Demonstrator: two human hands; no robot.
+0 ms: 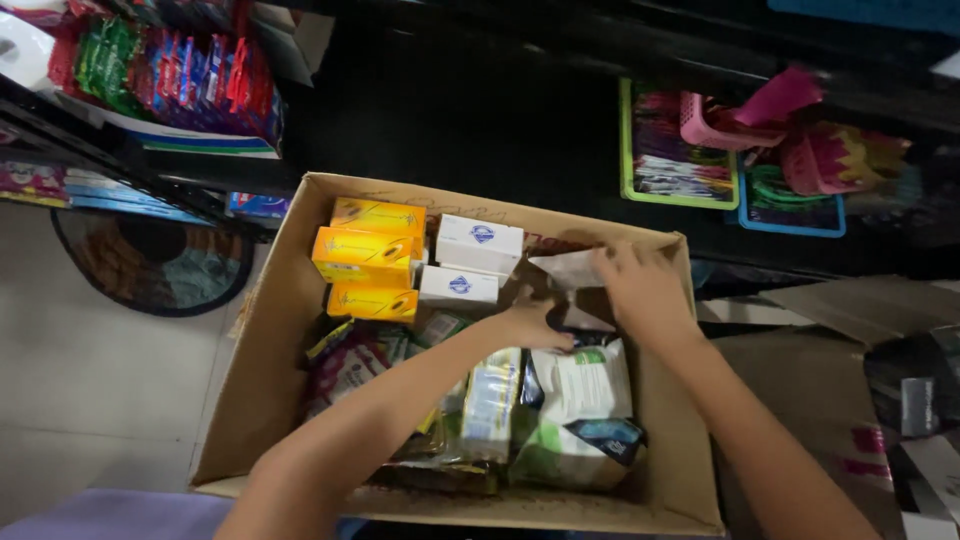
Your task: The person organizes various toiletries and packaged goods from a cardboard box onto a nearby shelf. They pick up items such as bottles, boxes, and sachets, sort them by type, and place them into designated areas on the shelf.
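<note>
Inside the cardboard box (270, 330), the right hand (645, 290) pinches a pale packet (570, 268); the left hand (530, 325) lies curled just below it.

The scene is lit dimly and unevenly. The pale floor tiles (90, 390) at the left are best lit, while the shelving (480, 110) behind is lost in near-black shadow. Detail is softened throughout by slight blur, most marked on the right hand (645, 290) and the white paper (572, 268). Mild glare is seen on the yellow boxes (365, 258). Straight lines are bent near the edges.
</note>
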